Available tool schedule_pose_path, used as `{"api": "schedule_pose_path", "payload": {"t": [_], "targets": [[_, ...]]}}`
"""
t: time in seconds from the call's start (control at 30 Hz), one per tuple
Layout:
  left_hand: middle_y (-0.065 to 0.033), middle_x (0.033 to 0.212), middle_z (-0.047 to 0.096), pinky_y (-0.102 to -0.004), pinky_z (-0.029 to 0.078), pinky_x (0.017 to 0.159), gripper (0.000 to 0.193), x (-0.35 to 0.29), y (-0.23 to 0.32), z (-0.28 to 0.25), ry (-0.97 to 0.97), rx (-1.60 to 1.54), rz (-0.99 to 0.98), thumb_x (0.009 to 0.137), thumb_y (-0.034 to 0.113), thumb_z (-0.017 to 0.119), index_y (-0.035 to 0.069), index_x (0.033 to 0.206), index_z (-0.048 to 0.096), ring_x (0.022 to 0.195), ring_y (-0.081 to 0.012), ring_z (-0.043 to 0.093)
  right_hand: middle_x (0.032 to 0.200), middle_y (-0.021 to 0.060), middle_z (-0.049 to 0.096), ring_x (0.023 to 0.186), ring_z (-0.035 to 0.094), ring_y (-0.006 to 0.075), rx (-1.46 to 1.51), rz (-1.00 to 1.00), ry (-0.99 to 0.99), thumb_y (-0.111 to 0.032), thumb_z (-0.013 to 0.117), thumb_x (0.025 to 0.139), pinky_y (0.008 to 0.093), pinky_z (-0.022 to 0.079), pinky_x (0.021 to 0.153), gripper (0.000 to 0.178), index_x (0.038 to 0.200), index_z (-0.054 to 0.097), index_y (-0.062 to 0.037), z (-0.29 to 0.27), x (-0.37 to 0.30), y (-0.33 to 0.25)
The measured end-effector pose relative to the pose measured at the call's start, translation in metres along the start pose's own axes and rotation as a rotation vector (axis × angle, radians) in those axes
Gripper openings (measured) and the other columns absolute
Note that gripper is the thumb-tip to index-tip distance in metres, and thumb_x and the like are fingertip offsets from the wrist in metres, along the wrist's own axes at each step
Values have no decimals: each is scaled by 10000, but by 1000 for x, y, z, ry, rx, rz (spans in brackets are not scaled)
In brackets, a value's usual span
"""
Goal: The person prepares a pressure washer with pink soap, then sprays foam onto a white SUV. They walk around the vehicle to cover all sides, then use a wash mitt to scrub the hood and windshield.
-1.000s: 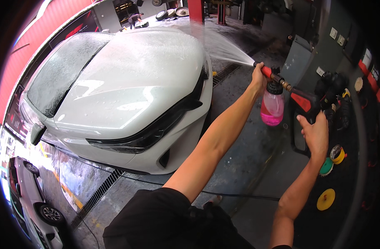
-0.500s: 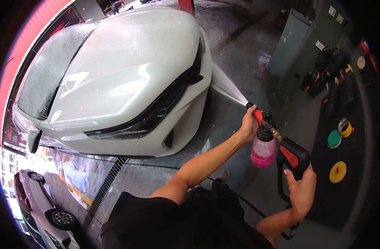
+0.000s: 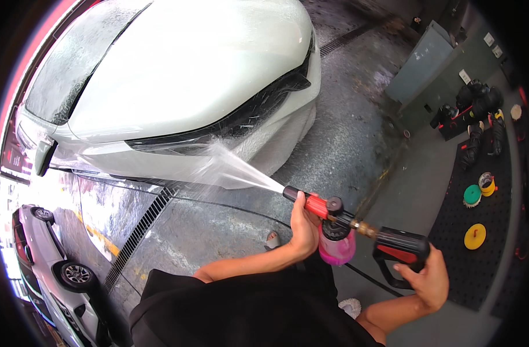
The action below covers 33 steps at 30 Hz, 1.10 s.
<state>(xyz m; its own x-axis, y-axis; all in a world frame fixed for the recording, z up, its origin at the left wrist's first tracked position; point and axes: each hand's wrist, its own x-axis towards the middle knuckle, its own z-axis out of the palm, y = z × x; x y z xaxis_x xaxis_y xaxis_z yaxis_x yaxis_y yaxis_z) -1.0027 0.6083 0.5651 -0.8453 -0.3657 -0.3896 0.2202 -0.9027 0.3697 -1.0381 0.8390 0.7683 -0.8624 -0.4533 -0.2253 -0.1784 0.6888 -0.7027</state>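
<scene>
My right hand is wrapped round the grip of a black and red pressure washer gun. A brass coupling joins the gun to a foam cannon with a red collar and a bottle of pink liquid under it. Just behind the black nozzle, my left hand holds the foam cannon, fingers partly hidden. A white fan of spray leaves the nozzle and strikes the front bumper of a wet white car, below its dark headlight.
A black hose runs over the wet floor past a drain grate. Another car stands at the lower left. On the right, a perforated black board carries polishing pads and power tools. A grey cabinet stands farther back.
Both hands have swung the nozzle left and nearer to me. The spray has moved from the bumper's far right side to its front, below the headlight. The view has shifted too.
</scene>
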Motion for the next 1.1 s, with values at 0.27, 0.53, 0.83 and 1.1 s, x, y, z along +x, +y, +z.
{"api": "schedule_pose_path", "payload": {"t": [0.27,0.53,0.83,1.1], "targets": [[-39,825,593,-316,488,740,532,61,-38,148,-258,252,87,1046,562,437,60,937,574,769,-153,590,1050,82,664,828,655,130,271,154,641,80,796,750,242,529,592,571,1255,541,5,-45,-41,28],[10,843,498,-299,420,790,484,127,-46,241,-432,263,65,1051,554,429,91,948,524,809,-100,467,889,81,666,664,568,131,-97,-29,520,-89,784,879,344,493,615,335,1153,649,49,-79,-1,-30],[-58,869,608,-295,470,782,501,70,78,193,-283,189,561,1040,565,460,71,997,532,803,-128,566,1134,97,623,721,574,110,208,-378,313,35,729,835,242,483,535,579,1358,484,0,-85,73,-20],[-158,983,669,-340,527,881,506,32,94,161,-167,160,653,1050,530,464,30,1122,498,908,-194,661,927,47,657,697,570,122,89,-532,38,18,768,862,258,486,636,342,1157,596,28,-92,104,-21]]}}
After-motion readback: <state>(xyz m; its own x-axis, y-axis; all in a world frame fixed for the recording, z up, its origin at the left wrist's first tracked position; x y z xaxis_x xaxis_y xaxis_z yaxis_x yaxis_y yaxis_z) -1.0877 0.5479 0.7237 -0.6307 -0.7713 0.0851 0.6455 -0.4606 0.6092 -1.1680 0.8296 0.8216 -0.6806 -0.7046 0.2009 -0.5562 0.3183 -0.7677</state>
